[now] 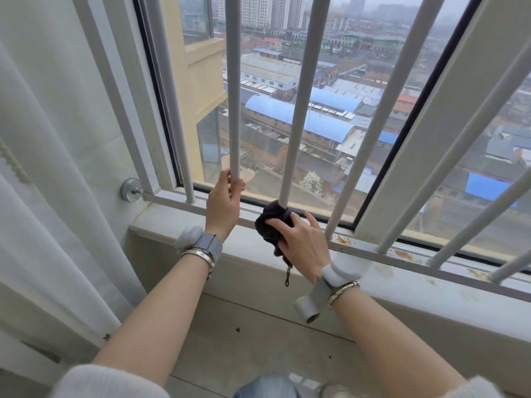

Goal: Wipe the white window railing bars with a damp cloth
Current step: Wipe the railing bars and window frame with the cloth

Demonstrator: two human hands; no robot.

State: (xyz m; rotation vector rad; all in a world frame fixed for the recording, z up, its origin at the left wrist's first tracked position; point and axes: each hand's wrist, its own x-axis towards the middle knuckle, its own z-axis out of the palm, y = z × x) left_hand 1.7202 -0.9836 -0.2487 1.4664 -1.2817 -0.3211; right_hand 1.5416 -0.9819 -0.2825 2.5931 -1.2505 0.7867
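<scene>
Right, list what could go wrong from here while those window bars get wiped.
1. The dark cloth is bunched at the foot of one bar, with a loose tail hanging below the right hand; it could slip from the grip or leave parts of the bar unwiped.
2. Brown stains sit on the bottom rail beside the next bar; a damp cloth might smear them.
3. The left hand grips a neighbouring bar, perhaps leaving fingermarks.

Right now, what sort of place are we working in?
Likely a high-rise flat, at an indoor window: white railing bars before the glass, a sheer curtain at the left, and rooftops far below.
</scene>
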